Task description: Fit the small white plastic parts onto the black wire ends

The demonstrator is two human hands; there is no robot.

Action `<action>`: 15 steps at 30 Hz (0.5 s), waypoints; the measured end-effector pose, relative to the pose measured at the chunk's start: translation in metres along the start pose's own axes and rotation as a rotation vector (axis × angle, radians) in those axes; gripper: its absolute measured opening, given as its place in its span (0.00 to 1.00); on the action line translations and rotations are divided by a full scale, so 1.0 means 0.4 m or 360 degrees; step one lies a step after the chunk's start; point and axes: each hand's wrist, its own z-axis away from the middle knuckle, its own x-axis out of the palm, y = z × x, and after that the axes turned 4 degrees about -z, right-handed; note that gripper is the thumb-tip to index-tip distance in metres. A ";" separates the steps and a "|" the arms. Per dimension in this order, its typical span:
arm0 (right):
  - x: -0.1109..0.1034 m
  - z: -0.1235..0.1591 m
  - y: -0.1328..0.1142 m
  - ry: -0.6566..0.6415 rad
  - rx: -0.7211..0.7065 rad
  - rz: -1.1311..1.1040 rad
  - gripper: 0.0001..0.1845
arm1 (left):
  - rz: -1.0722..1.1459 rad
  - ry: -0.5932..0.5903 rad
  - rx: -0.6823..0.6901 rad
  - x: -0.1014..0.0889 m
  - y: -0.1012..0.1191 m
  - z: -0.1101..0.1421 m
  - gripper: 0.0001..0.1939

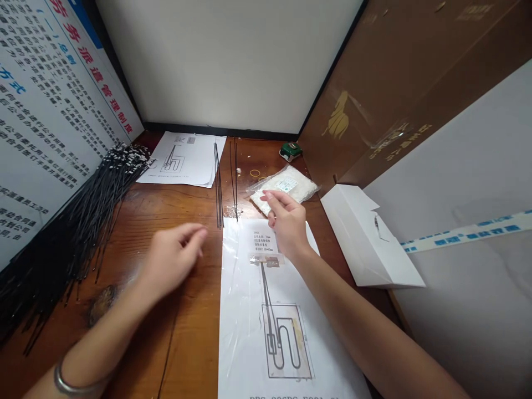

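My left hand (172, 260) is over the bare wood left of the diagram sheet, fingers curled and thumb against the forefinger; nothing shows in it. Above the sheet's top end, my right hand (287, 224) pinches thumb and fingertips together; anything between them is too small to make out. Just behind it lies a clear plastic bag (286, 185) of small white pieces with a label. The plastic-covered diagram sheet (241, 321) carries a drawing of a looped wire. Between and beyond my hands lie several thin black wires (218, 188), lengthwise on the table.
A big bundle of black wires with pale tips (78, 221) leans along the left printed board (37, 111). Another paper drawing (187, 160) lies at the back. A green tape measure (290, 151), yellow rubber bands (255, 173) and a white folded box (366, 238) are behind and right.
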 end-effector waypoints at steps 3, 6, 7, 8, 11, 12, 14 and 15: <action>0.001 0.004 0.006 -0.0220 -0.0026 0.0390 0.11 | -0.0255 0.0396 -0.0100 -0.083 -0.063 -0.086 0.14; 0.005 0.010 0.009 -0.0396 0.0037 0.0639 0.10 | -0.0562 0.0581 -0.0231 -0.169 -0.121 -0.190 0.16; 0.007 0.013 0.009 -0.0424 0.0062 0.0685 0.10 | -0.0633 0.0622 -0.0317 -0.195 -0.136 -0.223 0.15; 0.007 0.015 0.008 -0.0440 0.0086 0.0720 0.11 | -0.0688 0.0631 -0.0417 -0.217 -0.147 -0.254 0.14; 0.009 0.017 0.005 -0.0463 0.0082 0.0852 0.10 | -0.0776 0.0759 -0.0533 -0.252 -0.145 -0.304 0.21; 0.011 0.013 0.003 -0.0478 0.0043 0.0929 0.09 | -0.0767 0.0855 -0.0492 -0.250 -0.128 -0.300 0.23; 0.021 0.000 0.001 -0.0510 -0.0073 0.1130 0.07 | -0.0667 0.1044 -0.0317 -0.224 -0.072 -0.251 0.21; 0.030 -0.009 0.000 -0.0527 -0.0120 0.1247 0.07 | -0.0573 0.1078 -0.0176 -0.204 -0.037 -0.208 0.17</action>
